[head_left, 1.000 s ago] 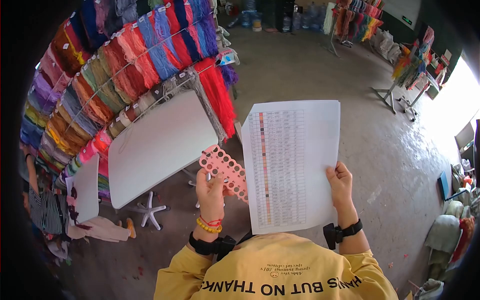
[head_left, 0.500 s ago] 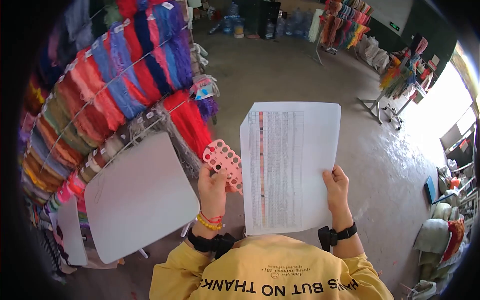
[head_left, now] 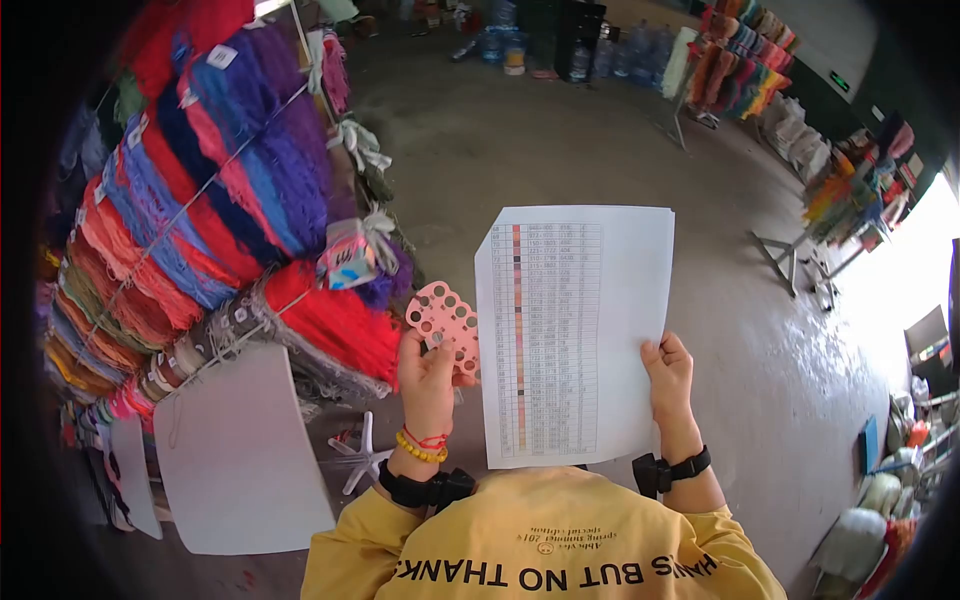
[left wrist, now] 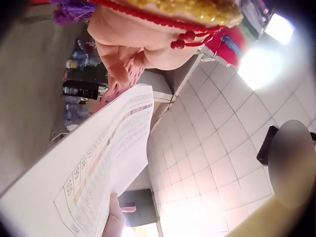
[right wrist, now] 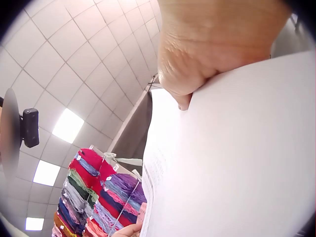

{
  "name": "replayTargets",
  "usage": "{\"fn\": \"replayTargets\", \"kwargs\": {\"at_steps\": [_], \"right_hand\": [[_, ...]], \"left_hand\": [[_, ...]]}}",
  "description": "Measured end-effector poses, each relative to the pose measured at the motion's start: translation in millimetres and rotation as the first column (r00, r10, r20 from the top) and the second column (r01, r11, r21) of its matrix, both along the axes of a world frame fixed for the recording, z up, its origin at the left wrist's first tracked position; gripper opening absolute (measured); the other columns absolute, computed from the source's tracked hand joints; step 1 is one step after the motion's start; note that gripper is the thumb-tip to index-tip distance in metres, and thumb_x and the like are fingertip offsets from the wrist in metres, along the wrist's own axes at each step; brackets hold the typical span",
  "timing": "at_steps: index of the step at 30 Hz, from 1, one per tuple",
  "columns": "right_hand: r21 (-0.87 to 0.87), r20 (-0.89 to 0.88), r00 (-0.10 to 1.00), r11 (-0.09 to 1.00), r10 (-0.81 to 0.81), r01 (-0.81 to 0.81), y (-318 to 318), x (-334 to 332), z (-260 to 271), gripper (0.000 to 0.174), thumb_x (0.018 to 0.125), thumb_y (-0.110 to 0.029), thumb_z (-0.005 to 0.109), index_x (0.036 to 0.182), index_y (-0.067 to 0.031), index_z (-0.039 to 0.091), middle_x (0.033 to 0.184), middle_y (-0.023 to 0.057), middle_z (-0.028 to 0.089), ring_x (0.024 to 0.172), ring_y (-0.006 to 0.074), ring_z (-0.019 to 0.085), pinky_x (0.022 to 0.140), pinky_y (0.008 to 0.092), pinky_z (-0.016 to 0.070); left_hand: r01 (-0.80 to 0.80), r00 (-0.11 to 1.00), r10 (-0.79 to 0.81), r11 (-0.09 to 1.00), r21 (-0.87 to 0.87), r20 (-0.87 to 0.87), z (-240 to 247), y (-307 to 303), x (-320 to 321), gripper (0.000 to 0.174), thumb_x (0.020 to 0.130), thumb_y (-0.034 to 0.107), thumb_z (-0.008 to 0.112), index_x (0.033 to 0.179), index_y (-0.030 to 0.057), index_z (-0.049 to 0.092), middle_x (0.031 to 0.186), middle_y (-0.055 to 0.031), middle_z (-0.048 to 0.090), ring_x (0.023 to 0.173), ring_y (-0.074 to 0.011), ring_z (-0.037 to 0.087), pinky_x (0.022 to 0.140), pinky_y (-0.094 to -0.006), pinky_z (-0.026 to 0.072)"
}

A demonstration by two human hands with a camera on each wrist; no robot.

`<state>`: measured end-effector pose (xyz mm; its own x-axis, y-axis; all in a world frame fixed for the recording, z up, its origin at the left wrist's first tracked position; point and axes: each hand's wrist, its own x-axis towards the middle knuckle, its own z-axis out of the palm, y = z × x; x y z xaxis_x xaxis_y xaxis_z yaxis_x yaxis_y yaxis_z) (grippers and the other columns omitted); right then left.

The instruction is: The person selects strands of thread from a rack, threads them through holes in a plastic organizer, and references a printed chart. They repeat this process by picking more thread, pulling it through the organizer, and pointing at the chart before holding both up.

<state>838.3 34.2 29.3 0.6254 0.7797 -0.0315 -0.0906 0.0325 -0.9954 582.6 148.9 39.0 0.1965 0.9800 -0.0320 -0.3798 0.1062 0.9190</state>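
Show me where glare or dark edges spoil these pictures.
Head view: rounded black corners, with glare on the floor toward the right; left wrist view: tiled ceiling washed out near the bottom, a ceiling light flaring; right wrist view: paper sheet almost blank white, its print faint.

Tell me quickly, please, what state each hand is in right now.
Left hand: closed, holding the pink perforated card.
Right hand: closed, holding the printed color chart by its right edge.
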Motion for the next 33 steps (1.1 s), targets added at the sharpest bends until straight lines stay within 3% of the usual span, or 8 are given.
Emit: {"fn": "replayTargets", "kwargs": {"at_steps": [7, 14, 20, 27, 33], "right_hand": [[-0.036, 0.003, 0.979, 0.978, 0.204, -0.203, 96, 116, 24, 0.013, 0.088, -0.011, 0.056, 0.091, 0.0021, 0.055, 0.076, 0.0011, 0.059, 0.065, 0.0039, 0.051, 0.061, 0.0174, 0.0425], [0.025, -0.034, 0.922, 0.922, 0.386, -0.386, 150, 137, 16, 0.014, 0.088, -0.01, 0.057, 0.093, 0.0023, 0.055, 0.077, 0.0015, 0.06, 0.065, 0.0042, 0.051, 0.061, 0.0176, 0.0431], [0.091, -0.055, 0.836, 0.836, 0.547, -0.541, 163, 81, 11, 0.013, 0.088, -0.009, 0.056, 0.095, 0.0028, 0.054, 0.081, 0.0027, 0.061, 0.068, 0.005, 0.053, 0.063, 0.0182, 0.0442], [0.137, -0.051, 0.67, 0.67, 0.741, -0.73, 154, -31, 21, 0.015, 0.089, -0.009, 0.055, 0.097, 0.0036, 0.054, 0.083, 0.0037, 0.062, 0.069, 0.0054, 0.054, 0.064, 0.0187, 0.045], [0.151, -0.041, 0.549, 0.548, 0.835, -0.823, 137, -136, 22, 0.016, 0.089, -0.011, 0.056, 0.097, 0.0033, 0.054, 0.083, 0.004, 0.062, 0.069, 0.0056, 0.055, 0.062, 0.0191, 0.0451]], "left_hand": [[-0.185, 0.982, 0.185, 0.983, -0.001, 0.041, 12, 50, 99, 0.028, 0.09, 0.009, 0.05, 0.117, 0.0065, 0.041, 0.083, -0.0062, 0.062, 0.062, -0.0104, 0.059, 0.048, -0.0202, 0.0476], [-0.373, 0.927, 0.374, 0.927, -0.031, 0.029, 20, 46, 109, 0.029, 0.089, 0.009, 0.051, 0.116, 0.0052, 0.039, 0.082, -0.0068, 0.062, 0.063, -0.0106, 0.06, 0.048, -0.0208, 0.0472], [-0.527, 0.85, 0.526, 0.85, 0.0, -0.02, 26, 7, 50, 0.031, 0.088, 0.009, 0.052, 0.116, 0.0038, 0.039, 0.085, -0.0071, 0.062, 0.063, -0.0115, 0.06, 0.049, -0.0209, 0.0474], [-0.751, 0.658, 0.75, 0.66, 0.016, -0.067, 33, -74, -62, 0.033, 0.088, 0.006, 0.05, 0.118, 0.0049, 0.037, 0.083, -0.0058, 0.061, 0.062, -0.0103, 0.059, 0.05, -0.0204, 0.0492], [-0.913, 0.396, 0.914, 0.402, 0.068, -0.095, 49, -162, -172, 0.029, 0.087, 0.007, 0.052, 0.115, 0.006, 0.042, 0.08, -0.0023, 0.06, 0.056, -0.0053, 0.056, 0.045, -0.0182, 0.0481]]}}
